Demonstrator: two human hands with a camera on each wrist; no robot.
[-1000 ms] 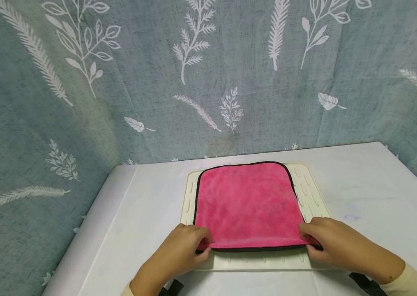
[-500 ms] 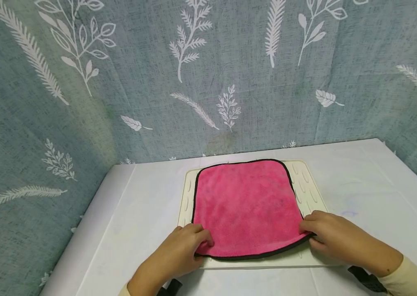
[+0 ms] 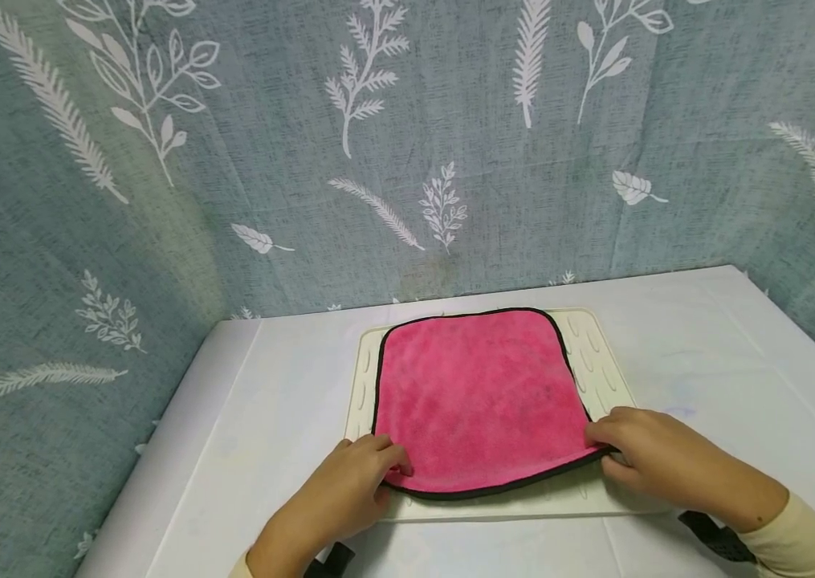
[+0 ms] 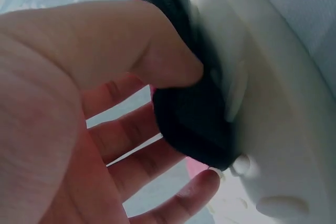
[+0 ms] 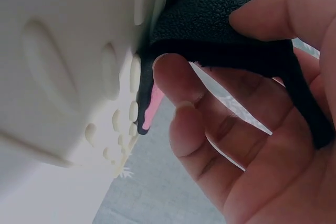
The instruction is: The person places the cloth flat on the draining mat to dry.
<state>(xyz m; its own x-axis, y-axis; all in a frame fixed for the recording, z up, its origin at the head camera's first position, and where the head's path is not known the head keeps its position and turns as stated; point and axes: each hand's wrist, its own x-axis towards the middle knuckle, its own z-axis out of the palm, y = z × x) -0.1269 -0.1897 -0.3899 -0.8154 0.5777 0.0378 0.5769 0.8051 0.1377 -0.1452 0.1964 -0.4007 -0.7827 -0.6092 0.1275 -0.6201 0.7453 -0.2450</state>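
Note:
A pink cloth (image 3: pixel 479 393) with black edging lies spread over a cream tray (image 3: pixel 598 361) that has raised oval ridges. At its near left corner my left hand (image 3: pixel 352 490) pinches the edge. In the left wrist view the thumb presses on the cloth's dark underside (image 4: pixel 191 114), with the fingers behind it. My right hand (image 3: pixel 656 453) pinches the near right part of the cloth and holds it raised off the tray. The right wrist view shows the black, grainy underside (image 5: pixel 215 14) under the thumb, and a corner hanging past the fingers.
The tray stands on a white-covered table (image 3: pixel 270 417). Behind and to both sides hangs a grey-green curtain (image 3: pixel 270 144) printed with white leaves. Dark wrist straps (image 3: pixel 718 538) show below the hands.
My right hand has lifted its corner a little, so the near edge slants up to the right. That edge, straight and taut before, now sags in a curve.

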